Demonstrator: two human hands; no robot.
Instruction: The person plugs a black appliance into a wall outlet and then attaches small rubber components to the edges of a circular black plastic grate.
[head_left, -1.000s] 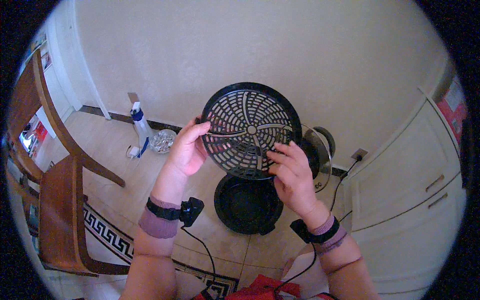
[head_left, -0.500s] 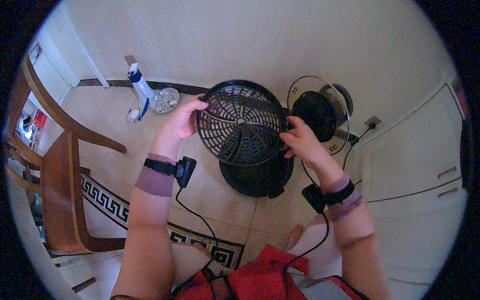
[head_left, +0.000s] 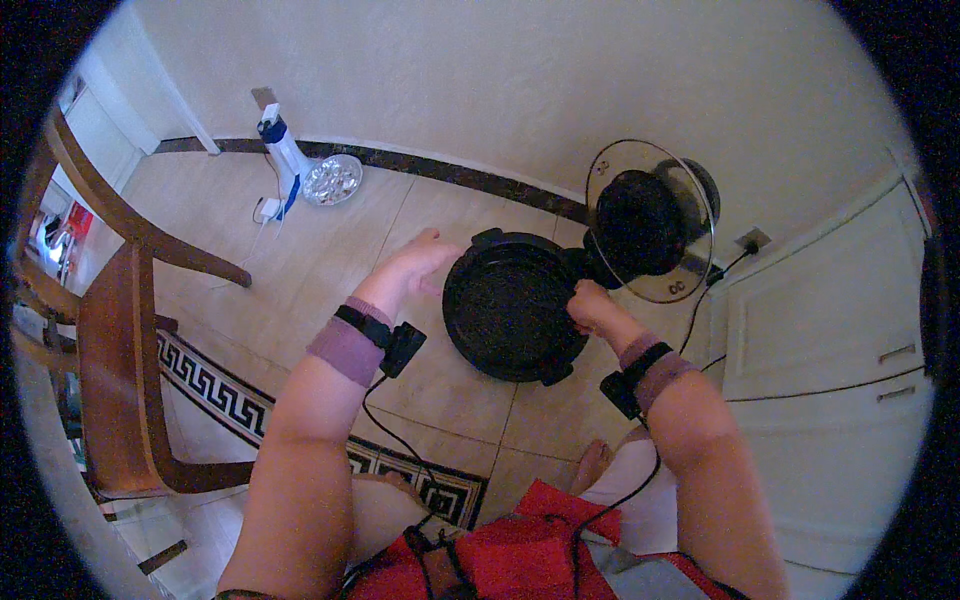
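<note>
A round black pot (head_left: 512,376) with two short side handles stands on the floor in front of me. Its inside is dark; a flat textured black surface shows there, but I cannot tell if it is the slotted tray. Just left of the pot's rim is my left hand (head_left: 425,262), empty, its fingers stretched out. At the right side of the rim my right hand (head_left: 597,307) is closed, and whatever it may grip is hidden. Behind it a glass lid (head_left: 672,293) with a metal rim leans upright in front of dark round cookware (head_left: 636,225).
A wooden chair (head_left: 115,370) stands at the left. By the far skirting are a white-and-blue device (head_left: 285,150) and a bowl of shiny small items (head_left: 333,181). White cabinets (head_left: 820,330) line the right, with a plugged cord (head_left: 692,325) nearby. Cables hang from both wrist straps.
The round black slotted tray that both hands held above the pot is no longer in them. Both hands have come down beside the pot; the left has let go and the right has closed.
</note>
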